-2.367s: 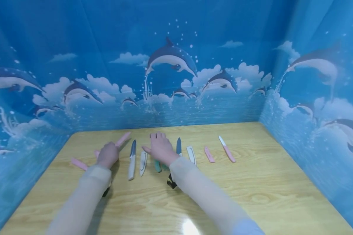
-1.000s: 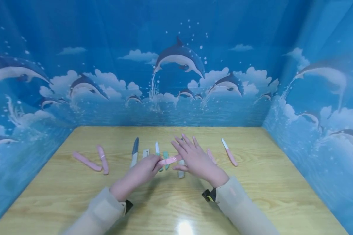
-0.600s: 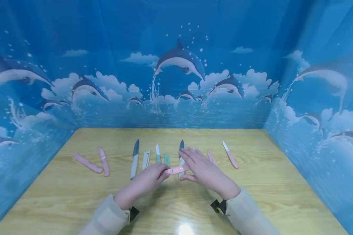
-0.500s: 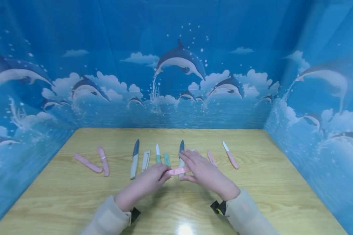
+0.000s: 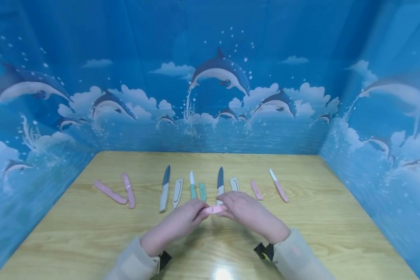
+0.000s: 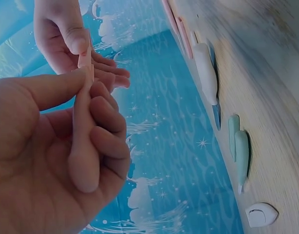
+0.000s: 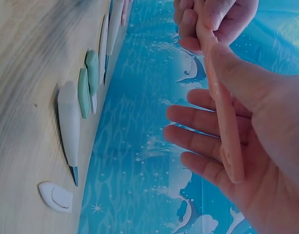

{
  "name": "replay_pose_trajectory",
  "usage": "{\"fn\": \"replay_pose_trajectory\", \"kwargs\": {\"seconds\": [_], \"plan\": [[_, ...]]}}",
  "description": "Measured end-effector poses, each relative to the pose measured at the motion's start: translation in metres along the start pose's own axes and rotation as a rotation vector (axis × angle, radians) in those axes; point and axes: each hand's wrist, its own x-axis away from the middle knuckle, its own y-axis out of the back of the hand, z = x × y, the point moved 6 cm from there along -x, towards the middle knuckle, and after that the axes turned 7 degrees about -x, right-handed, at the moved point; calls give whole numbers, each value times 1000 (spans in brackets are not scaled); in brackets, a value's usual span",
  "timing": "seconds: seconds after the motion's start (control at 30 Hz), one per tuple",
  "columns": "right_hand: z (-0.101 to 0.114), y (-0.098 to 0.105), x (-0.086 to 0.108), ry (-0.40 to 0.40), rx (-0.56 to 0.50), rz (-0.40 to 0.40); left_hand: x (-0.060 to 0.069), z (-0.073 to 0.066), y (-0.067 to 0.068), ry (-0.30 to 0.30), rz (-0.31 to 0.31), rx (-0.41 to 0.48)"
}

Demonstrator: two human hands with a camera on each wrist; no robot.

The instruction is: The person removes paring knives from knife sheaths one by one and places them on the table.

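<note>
A pink sheathed knife [image 5: 215, 209] spans the gap between my two hands, above the front ends of the row of knives. My left hand [image 5: 182, 218] grips its rounded handle [image 6: 84, 146], fingers curled round it and thumb along the top. At the other end, my right hand [image 5: 253, 213] pinches the pink sheath [image 7: 225, 129] with the thumb, while its fingers lie behind, only slightly bent. No blade shows between handle and sheath. Just beyond the hands lie a white-handled knife [image 5: 220, 179] and a green-handled knife [image 5: 192, 186], their lower ends partly hidden.
On the wooden table [image 5: 91, 241], two pink sheathed knives [image 5: 110, 192] lie left. Another white-handled knife [image 5: 165, 190], white sheaths [image 5: 177, 192], a green sheath [image 5: 202, 192], a pink sheath [image 5: 256, 190] and a bare pink-handled knife [image 5: 279, 186] form a row. A dolphin-print curtain [image 5: 210, 132] stands behind.
My left hand has picked the pink sheathed knife up from the left and brought it to the middle. My right hand has come over from the green knife and closed on the sheath end.
</note>
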Motion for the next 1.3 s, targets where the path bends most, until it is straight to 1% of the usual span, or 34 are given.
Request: {"fn": "replay_pose_trajectory", "kwargs": {"seconds": [0.23, 0.3, 0.4, 0.53, 0.7, 0.93, 1.17, 1.3], "plan": [[6, 4, 3, 65, 25, -61, 1, -3, 0, -7, -25, -10], [7, 3, 4, 80, 37, -64, 1, -4, -1, -14, -27, -16], [10, 3, 5, 90, 33, -48, 1, -5, -2, -19, -26, -22], [10, 2, 6, 63, 10, -4, 2, -6, -3, -13, -22, -21], [9, -1, 6, 36, -6, 36, 1, -5, -5, 9, -3, -8], [10, -3, 6, 51, -21, 43, 1, -4, -7, 47, 36, 26], [11, -3, 6, 38, -33, 69, 1, -3, -7, 28, 25, 24], [10, -4, 7, 23, -40, 87, 0, -2, -9, 39, 35, 16]]}}
